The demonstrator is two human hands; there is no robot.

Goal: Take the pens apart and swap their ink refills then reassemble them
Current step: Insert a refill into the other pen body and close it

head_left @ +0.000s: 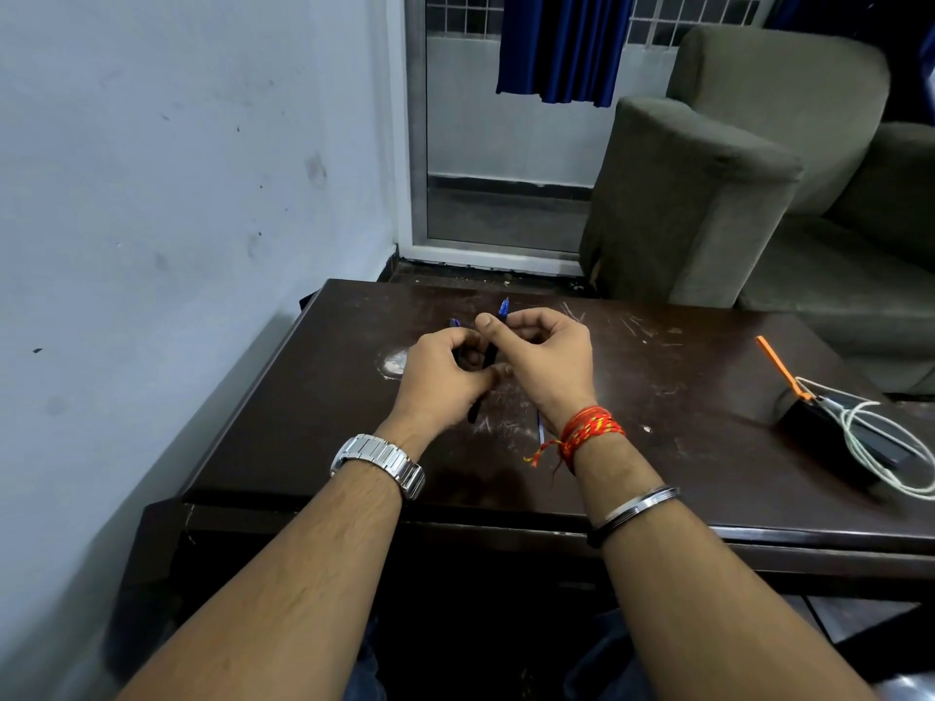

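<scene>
A dark wooden table (657,397) fills the middle of the view, scratched and glossy, set against a pale wall with a grey-green sofa (733,194) beyond its far right corner; on the table's right edge lies a black device (835,442) wrapped in a white cable (880,447), with an orange strip (779,366) poking from it. Both forearms reach in over the near edge; the left hand (440,376) is curled closed around a dark pen barrel (473,412), whose lower end shows beneath the palm, with a bluish tip (454,322) just showing above the knuckles; the right hand (541,356) pinches a second pen (503,308) between thumb and fingers, its blue tip pointing away from the person. The hands meet, thumbs touching; a thin blue refill (540,427) seems to lie on the table just beside the right wrist, though it is mostly hidden. This looks like the dismantling or refitting stage, one refill apparently already out; which, I cannot tell. The next move likely calls for a firm counter-twist of the two hands, or a careful, straight feed of the refill into a barrel.
</scene>
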